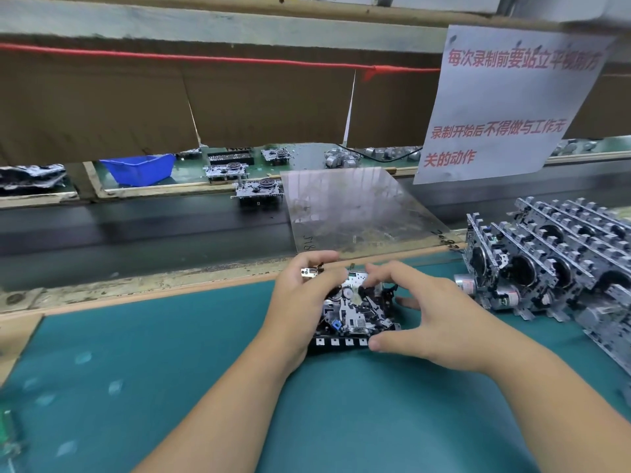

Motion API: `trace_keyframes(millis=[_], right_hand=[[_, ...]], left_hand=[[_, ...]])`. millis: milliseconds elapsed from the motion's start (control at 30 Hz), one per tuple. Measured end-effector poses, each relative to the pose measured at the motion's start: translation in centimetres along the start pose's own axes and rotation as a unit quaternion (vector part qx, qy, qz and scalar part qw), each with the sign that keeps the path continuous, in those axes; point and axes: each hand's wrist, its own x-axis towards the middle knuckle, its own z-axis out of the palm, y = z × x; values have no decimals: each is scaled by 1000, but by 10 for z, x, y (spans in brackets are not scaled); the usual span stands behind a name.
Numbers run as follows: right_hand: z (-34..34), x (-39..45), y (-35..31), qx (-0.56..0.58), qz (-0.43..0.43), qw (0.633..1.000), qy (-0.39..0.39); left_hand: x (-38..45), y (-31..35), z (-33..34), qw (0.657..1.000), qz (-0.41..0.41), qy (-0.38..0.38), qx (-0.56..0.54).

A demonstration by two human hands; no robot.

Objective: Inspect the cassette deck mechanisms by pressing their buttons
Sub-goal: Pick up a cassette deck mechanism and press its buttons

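A cassette deck mechanism, metal and black plastic with a row of square button tabs along its near edge, lies on the teal mat. My left hand grips its left side, fingers curled over the far left corner. My right hand holds the right side: the thumb presses at the near right button tabs and the fingers curl over the top of the mechanism.
A stack of several more mechanisms stands at the right of the mat. A clear plastic sheet leans onto the dark conveyor belt, which carries another mechanism. A blue bin sits beyond; a paper sign hangs upper right.
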Motion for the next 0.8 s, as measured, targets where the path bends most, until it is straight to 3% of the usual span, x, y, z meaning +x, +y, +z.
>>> trace_keyframes(millis=[567, 800], right_hand=[[1, 1, 5, -3, 9, 1000, 15], [7, 0, 2, 93, -6, 994, 52]], left_hand=[[0, 3, 0, 999, -24, 28, -17], [7, 11, -7, 988, -90, 36, -123]])
